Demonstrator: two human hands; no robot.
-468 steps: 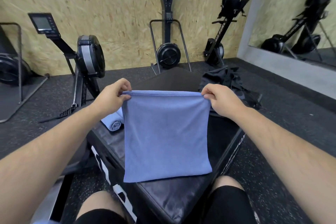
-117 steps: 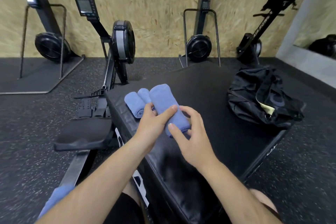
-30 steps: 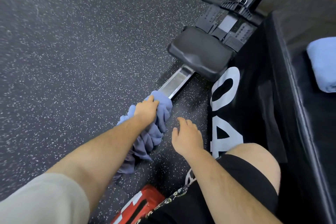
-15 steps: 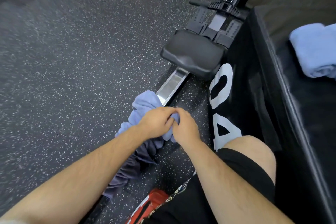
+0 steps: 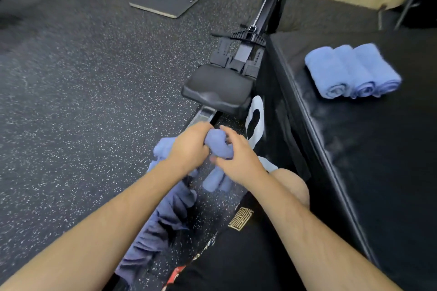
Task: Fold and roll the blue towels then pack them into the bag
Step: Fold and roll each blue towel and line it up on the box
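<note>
One blue towel (image 5: 216,145); between left grip (image 5: 189,146), right grip (image 5: 238,158)

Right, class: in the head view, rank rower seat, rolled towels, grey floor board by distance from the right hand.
1. Rower seat, just ahead of the right hand.
2. Rolled towels, on the box, right.
3. Grey floor board, far ahead, left.

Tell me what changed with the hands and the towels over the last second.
A second ago only the left hand gripped the towel pile on the floor; the right hand was open beside it. The right hand has since moved in, and both now grip one crumpled towel, lifted off the pile. The three rolls stay side by side on the box.
</note>
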